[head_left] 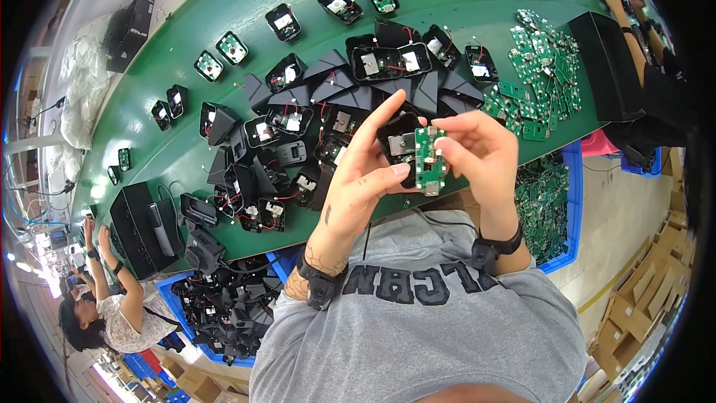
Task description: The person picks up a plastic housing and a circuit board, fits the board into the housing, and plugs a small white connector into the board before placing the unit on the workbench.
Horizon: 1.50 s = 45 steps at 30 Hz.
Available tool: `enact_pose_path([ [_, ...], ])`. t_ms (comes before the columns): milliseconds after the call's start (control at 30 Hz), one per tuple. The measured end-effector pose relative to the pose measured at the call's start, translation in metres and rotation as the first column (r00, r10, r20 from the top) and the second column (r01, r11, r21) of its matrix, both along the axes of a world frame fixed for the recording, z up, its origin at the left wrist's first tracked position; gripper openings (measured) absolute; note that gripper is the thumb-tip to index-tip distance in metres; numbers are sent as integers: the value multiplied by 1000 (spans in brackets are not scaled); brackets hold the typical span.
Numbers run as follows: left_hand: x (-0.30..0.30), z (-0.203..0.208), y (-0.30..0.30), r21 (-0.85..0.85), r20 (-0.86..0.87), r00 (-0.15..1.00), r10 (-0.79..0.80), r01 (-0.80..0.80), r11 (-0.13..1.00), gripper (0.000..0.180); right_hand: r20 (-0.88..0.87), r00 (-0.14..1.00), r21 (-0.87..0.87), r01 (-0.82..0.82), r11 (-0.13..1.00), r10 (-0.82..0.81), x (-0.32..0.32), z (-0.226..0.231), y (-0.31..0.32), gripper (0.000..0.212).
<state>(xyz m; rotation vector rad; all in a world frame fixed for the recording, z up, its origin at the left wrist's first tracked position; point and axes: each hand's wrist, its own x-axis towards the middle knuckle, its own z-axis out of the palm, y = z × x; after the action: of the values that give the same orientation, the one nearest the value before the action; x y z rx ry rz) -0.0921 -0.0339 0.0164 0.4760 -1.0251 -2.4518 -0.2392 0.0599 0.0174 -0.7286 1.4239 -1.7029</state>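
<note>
Close to my body, my left hand (pixel 356 175) holds a black plastic housing (pixel 388 133) with a grey metal block inside; its thumb presses the near side and one finger points up. My right hand (pixel 486 155) pinches a green circuit board (pixel 430 163) by its upper right edge. The board stands upright at the housing's right side, overlapping its opening. Whether a wire joins the two is hard to make out. Just beyond my hands lie many black housings (pixel 350 97), some with red wires and white connectors showing.
Loose circuit boards (pixel 548 67) are heaped on the green table (pixel 246 0) at the right, beside a black box (pixel 600 67). Blue bins of housings (pixel 224 306) and boards (pixel 548 209) flank me below the table edge. Co-workers (pixel 123 302) are at the far left and upper right.
</note>
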Motion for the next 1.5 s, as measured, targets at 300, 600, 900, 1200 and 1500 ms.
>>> enact_pose_path([
  [300, -3, 5, 10, -122, 75, 995, -63, 72, 990, 82, -863, 500, -138, -101, 985, -69, -11, -1, -9, 31],
  [600, -4, -1, 16, -186, 67, 995, -74, 85, 979, 74, -109, 948, 90, -290, 953, 299, -6, -7, 3, 43],
  [900, -7, 6, 24, -328, 225, 974, -3, 78, 941, 64, -335, 913, 40, -233, 972, 233, -5, -11, 7, 39],
  [1200, -3, -11, 25, -478, 177, 982, 67, 26, 878, 65, -364, 869, 120, -313, 942, 335, -3, -4, 3, 34],
  [1500, -11, -5, 22, -213, 122, 988, 94, -67, 975, 69, -82, 987, -27, -142, 990, 139, -3, -11, -3, 36],
])
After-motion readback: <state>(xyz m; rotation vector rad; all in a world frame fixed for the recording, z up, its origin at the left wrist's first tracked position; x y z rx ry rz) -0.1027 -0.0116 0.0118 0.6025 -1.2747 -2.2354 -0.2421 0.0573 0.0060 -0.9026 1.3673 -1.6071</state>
